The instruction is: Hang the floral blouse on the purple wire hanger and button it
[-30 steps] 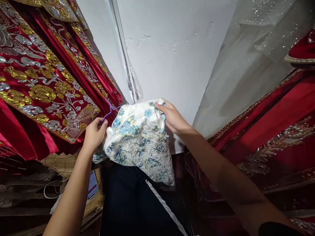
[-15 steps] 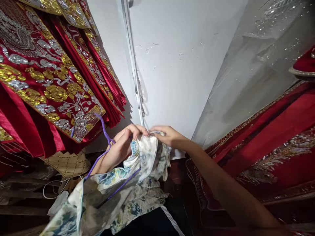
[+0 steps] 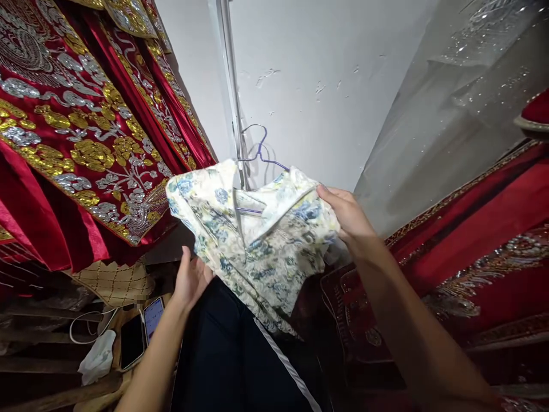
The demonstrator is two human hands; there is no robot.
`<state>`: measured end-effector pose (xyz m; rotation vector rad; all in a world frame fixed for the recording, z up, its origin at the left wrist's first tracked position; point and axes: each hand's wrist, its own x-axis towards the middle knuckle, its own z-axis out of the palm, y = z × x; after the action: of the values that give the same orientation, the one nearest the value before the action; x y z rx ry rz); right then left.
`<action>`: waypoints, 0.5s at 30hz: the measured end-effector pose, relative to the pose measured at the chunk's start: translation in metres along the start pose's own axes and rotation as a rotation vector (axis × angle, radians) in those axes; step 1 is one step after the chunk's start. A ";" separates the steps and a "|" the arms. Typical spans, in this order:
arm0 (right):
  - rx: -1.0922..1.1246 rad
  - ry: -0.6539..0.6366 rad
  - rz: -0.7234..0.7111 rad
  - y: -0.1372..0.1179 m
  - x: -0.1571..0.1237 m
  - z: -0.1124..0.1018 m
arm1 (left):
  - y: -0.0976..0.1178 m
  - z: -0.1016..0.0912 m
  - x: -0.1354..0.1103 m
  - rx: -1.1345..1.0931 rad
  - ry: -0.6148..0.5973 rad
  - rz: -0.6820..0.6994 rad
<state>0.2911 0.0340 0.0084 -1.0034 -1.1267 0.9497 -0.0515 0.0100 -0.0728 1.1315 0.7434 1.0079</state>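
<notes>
A cream garment with blue and yellow flowers (image 3: 261,240) hangs on a purple wire hanger (image 3: 259,150) in front of me, its collar spread. My right hand (image 3: 349,217) grips the garment's right shoulder, fingers closed on the cloth. My left hand (image 3: 191,279) is below the left side, fingers up against the fabric's lower edge; its grip is partly hidden behind the cloth. The hanger's hook rises above the collar beside a metal pole (image 3: 231,97).
Red garments with gold and silver embroidery (image 3: 77,137) hang at the left, more red cloth (image 3: 480,240) at the right. A sheer sequinned fabric (image 3: 454,97) hangs at upper right. Two phones (image 3: 141,332) and a tissue (image 3: 98,360) lie at lower left.
The garment was bunched low between both hands; now it is raised and spread out on the hanger. My left hand has dropped to its lower edge, my right moved out to the shoulder.
</notes>
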 end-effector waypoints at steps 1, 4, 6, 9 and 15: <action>0.028 -0.024 -0.014 0.000 0.003 0.008 | -0.009 -0.002 0.000 -0.018 0.029 0.003; 0.109 -0.082 -0.003 0.006 0.002 0.024 | -0.041 -0.004 -0.004 -0.117 0.181 0.053; 0.128 -0.102 0.034 0.011 -0.002 0.027 | -0.060 -0.003 -0.006 -0.210 0.314 0.052; 0.093 -0.079 0.040 0.015 -0.004 0.027 | -0.075 0.002 -0.009 -0.267 0.477 -0.035; -0.005 -0.072 0.056 0.027 -0.001 0.018 | -0.073 0.019 -0.015 -0.245 0.463 -0.016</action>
<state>0.2705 0.0435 -0.0156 -1.0163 -1.1665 1.0354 -0.0208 -0.0185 -0.1378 0.6841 0.9611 1.3285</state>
